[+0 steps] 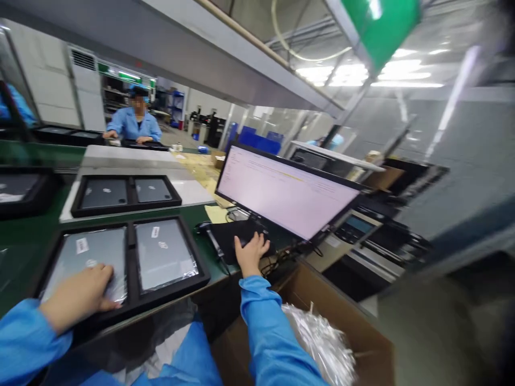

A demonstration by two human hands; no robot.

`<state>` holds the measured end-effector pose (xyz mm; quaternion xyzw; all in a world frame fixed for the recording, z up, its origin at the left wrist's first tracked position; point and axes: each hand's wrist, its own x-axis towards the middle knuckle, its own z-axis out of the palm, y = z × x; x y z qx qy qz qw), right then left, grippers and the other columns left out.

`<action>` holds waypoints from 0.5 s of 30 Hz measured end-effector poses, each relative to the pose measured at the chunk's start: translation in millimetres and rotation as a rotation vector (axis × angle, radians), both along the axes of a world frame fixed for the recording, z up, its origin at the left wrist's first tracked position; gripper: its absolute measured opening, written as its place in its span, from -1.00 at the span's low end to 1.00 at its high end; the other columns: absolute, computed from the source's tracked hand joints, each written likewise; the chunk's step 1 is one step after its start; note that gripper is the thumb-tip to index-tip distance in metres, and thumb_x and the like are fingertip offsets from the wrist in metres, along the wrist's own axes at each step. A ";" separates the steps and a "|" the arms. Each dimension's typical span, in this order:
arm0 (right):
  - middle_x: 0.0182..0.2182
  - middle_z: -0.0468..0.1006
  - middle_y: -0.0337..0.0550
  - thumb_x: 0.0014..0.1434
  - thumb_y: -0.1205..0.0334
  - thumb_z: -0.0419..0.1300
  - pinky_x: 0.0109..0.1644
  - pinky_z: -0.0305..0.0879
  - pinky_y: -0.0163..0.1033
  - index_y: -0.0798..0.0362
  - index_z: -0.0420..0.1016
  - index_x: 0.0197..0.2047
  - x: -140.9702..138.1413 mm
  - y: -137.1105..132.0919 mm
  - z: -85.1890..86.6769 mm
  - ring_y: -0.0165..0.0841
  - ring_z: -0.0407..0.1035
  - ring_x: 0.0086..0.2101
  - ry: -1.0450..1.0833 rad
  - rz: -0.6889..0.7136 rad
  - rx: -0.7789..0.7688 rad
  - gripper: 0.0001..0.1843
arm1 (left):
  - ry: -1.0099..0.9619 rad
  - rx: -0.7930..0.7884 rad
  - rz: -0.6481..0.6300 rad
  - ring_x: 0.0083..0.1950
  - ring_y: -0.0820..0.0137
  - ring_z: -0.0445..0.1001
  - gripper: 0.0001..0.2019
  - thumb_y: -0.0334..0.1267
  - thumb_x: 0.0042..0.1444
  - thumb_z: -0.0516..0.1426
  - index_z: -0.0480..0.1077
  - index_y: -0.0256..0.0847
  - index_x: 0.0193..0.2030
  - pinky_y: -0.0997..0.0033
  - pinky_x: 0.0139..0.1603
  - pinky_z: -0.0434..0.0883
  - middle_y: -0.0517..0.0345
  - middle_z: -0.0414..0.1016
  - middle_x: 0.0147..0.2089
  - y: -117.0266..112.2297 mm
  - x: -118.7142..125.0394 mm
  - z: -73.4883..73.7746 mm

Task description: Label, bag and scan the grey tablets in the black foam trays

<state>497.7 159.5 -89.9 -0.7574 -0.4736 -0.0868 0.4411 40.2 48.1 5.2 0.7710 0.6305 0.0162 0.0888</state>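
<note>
My left hand (82, 295) rests over the lower part of a grey tablet (70, 257) in clear film, its thumb apart from the fingers. This tablet lies in the left compartment of a black two-compartment tray (132, 268). A second film-wrapped tablet (163, 254) fills the right compartment; both bear small white labels. My right hand (251, 253) is over a black mouse pad (223, 238), its fingers curved around a dark computer mouse (243, 240), which is mostly hidden. Just left of that hand lies a black handheld scanner (213, 241). In front stands a lit monitor (281, 187).
Another black tray (131, 194) with two tablets sits behind on a white board (112, 155). At the left edge is a further tray (24, 206). An open carton (346, 311) with crumpled film is below right. A shelf (241, 69) hangs overhead. A co-worker (134, 123) sits opposite.
</note>
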 end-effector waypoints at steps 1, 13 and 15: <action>0.33 0.19 0.63 0.22 -0.18 0.11 0.40 -0.21 0.43 0.41 0.27 0.29 -0.2 -0.9 0.4 0.26 -0.09 0.39 0.012 0.014 0.008 -0.15 | 0.015 -0.044 -0.007 -0.02 -0.19 0.58 -0.58 0.00 -0.20 0.30 0.49 -0.23 -0.23 -0.06 0.00 0.49 -0.26 0.58 -0.10 -0.6 0.9 1.4; -0.03 0.57 -0.02 0.28 0.02 0.27 0.14 0.43 0.00 0.06 0.50 0.00 -188.9 -23.0 84.4 -0.18 0.47 0.00 0.790 1.123 -0.242 -0.67 | -0.847 0.272 0.732 -0.22 0.12 0.59 -0.54 0.16 0.01 0.04 0.49 -0.21 -0.26 0.25 -0.21 0.48 -0.11 0.64 -0.17 -34.2 -67.9 -15.2; 0.03 0.54 -0.03 0.37 0.05 0.26 0.05 0.50 -0.01 0.09 0.48 0.12 -238.4 -30.8 89.1 -0.21 0.49 -0.03 0.854 1.247 -0.426 -0.63 | -0.960 0.306 0.799 -0.21 0.17 0.60 -0.49 0.14 0.07 0.01 0.52 -0.23 -0.14 0.29 -0.24 0.50 -0.08 0.65 -0.09 -42.1 -71.2 -22.0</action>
